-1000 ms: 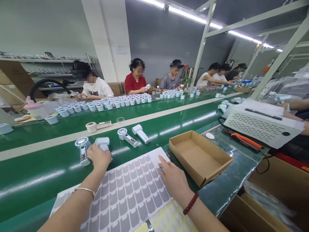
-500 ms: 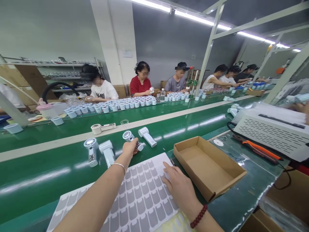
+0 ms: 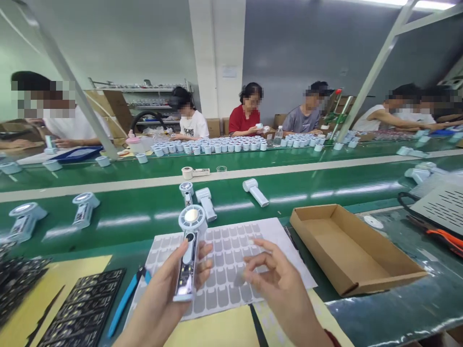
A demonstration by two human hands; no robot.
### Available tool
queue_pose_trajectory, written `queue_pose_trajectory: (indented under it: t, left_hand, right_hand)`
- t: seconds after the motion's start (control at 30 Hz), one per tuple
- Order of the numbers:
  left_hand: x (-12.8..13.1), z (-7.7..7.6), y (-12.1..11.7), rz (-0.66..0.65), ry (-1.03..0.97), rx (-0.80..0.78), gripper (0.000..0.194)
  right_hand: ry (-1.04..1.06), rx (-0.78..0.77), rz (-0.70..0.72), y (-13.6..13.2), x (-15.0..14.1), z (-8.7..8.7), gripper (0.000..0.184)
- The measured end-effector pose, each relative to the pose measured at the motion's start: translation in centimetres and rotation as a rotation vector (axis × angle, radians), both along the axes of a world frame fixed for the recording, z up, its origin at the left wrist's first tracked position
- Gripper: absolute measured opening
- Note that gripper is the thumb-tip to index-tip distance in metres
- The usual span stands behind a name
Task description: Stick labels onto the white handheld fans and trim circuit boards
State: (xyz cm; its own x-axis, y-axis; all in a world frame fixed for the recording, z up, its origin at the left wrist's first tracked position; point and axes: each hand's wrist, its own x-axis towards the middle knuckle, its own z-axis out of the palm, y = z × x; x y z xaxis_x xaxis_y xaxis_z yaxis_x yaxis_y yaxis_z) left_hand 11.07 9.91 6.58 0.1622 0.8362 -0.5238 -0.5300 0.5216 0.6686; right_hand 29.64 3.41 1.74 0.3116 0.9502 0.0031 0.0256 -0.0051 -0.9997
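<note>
My left hand (image 3: 168,282) now grips a fan (image 3: 188,253) lifted off the belt (image 3: 119,205). My right hand (image 3: 280,282) has curled over the sheet (image 3: 287,238); whether it pinches anything, I can't tell.

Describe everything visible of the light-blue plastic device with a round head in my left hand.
The light-blue plastic-looking device has a round head with slots ringing a bright, pale centre. Its straight handle shows a dark panel down the front, with a pale rounded strip near the top and shiny reflections toward the bottom. Its head points up in the view, leaning slightly right, partly against the white sheet of grey rounded shapes. Your left hand's grip wraps the handle.
</note>
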Motion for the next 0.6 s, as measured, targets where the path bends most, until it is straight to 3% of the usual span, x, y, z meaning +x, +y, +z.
queue_pose_trajectory:
  t: [0.13, 0.23, 0.6]
  left_hand:
    - [-1.9, -0.6, -2.6, 0.261, -0.051, -0.195, 0.014]
    - [-2.9, -0.7, -3.9, 0.324, -0.127, -0.256, 0.012]
    - [-6.1, -1.2, -5.3, 0.379, -0.212, -0.279, 0.021]
  right_hand:
    - [0.288, -0.01, 0.237, -1.8, -6.6, 1.4, 0.054]
    - [0.331, -0.013, 0.324, -2.4, -9.8, 1.7, 0.052]
    - [0.221, -0.034, 0.423, -2.7, -13.6, 2.5, 0.045]
